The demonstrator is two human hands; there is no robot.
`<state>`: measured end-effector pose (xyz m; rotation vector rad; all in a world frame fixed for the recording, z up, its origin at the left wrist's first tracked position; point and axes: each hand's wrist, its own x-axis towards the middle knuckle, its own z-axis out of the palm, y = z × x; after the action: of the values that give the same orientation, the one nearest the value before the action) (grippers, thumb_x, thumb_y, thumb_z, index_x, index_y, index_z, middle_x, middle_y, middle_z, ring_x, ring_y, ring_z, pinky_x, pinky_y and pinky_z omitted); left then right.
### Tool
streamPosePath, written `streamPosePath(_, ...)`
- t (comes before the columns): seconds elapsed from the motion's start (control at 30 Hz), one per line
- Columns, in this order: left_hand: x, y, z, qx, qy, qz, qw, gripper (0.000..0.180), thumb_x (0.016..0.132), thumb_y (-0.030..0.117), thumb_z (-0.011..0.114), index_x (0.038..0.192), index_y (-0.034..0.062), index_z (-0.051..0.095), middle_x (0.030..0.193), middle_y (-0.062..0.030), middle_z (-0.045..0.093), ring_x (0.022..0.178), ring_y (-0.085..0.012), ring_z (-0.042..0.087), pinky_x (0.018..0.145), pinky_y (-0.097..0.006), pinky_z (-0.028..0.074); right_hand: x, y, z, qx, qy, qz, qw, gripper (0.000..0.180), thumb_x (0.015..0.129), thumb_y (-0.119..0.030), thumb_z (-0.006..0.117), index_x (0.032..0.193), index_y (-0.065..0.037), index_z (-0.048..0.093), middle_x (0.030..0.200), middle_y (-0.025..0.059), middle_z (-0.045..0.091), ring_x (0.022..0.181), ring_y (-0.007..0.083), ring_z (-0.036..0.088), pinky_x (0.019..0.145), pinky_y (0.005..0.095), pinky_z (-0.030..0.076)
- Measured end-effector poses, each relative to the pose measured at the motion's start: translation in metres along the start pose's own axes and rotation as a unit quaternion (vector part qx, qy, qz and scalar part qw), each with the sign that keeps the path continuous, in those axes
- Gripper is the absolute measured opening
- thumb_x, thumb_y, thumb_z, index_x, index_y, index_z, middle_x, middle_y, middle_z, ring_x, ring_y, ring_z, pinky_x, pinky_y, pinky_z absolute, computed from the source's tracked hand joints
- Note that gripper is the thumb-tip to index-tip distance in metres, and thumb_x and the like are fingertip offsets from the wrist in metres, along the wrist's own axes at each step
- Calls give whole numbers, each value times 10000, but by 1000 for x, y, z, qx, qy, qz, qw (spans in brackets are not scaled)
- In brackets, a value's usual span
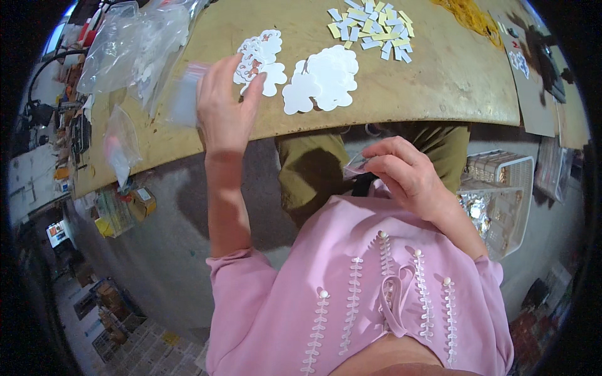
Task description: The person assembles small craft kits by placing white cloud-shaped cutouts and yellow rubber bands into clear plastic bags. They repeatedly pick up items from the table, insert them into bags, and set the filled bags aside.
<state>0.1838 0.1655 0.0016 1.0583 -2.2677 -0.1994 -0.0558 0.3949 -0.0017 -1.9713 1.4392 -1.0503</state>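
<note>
My left hand (227,103) reaches over the table's near edge, thumb and fingers apart. Its fingertips are at a small pile of white scalloped cutouts (272,76), several of them with cut-out holes. To the right of that pile lies a bigger heap of plain white cloud-shaped cutouts (329,76). Above my lap, my right hand (404,172) pinches a small clear plastic bag (355,167); what the bag contains is too small to make out. A stack of clear bags (183,100) lies just left of my left hand, partly covered by it.
The yellowish table (439,94) carries a scatter of small yellow and pale blue slips (373,28) and yellow cords (470,19). Large clear bags (135,53) lie at the left, with a smaller bag (122,147) by the edge. A white plastic basket (511,213) stands right of my legs.
</note>
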Motion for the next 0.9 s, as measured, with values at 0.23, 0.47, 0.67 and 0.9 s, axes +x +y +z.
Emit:
streamPosePath(0.23, 10, -19, 4, -34, -35, -31, 998, 208, 941, 198, 773, 1090, 53, 770, 1070, -134, 755, 979, -328, 720, 868, -417, 568, -2, 4, -2, -25, 4, 0, 1000, 304, 750, 89, 705, 1034, -11, 665, 1140, 145, 669, 1011, 344, 674, 803, 401, 582)
streamPosePath(0.47, 14, -16, 0, 51, -54, -21, 997, 125, 968, 142, 721, 1033, 55, 782, 1040, -140, 760, 937, -338, 732, 821, -405, 575, -2, 3, 2, -22, 7, -8, 1000, 305, 746, 67, 716, 1038, -5, 664, 1144, 145, 666, 1032, 346, 672, 828, 408, 582)
streamPosePath(0.67, -5, 39, -23, -92, 57, -55, 993, 120, 898, 80, 793, 1010, 56, 758, 919, -80, 746, 800, -214, 724, 706, -354, 563, 2, 1, -5, -53, 37, -27, 998, 259, 788, -4, 715, 1044, 14, 681, 1183, 161, 667, 1075, 351, 675, 879, 409, 586)
streamPosePath(0.9, -46, 117, -14, -218, -142, 91, 961, 248, 810, 11, 825, 1034, 106, 780, 892, -30, 717, 817, -243, 647, 750, -368, 516, 7, -8, -6, -11, 57, -34, 998, 282, 777, 10, 726, 1059, 7, 707, 1194, 170, 669, 1072, 351, 678, 880, 410, 588)
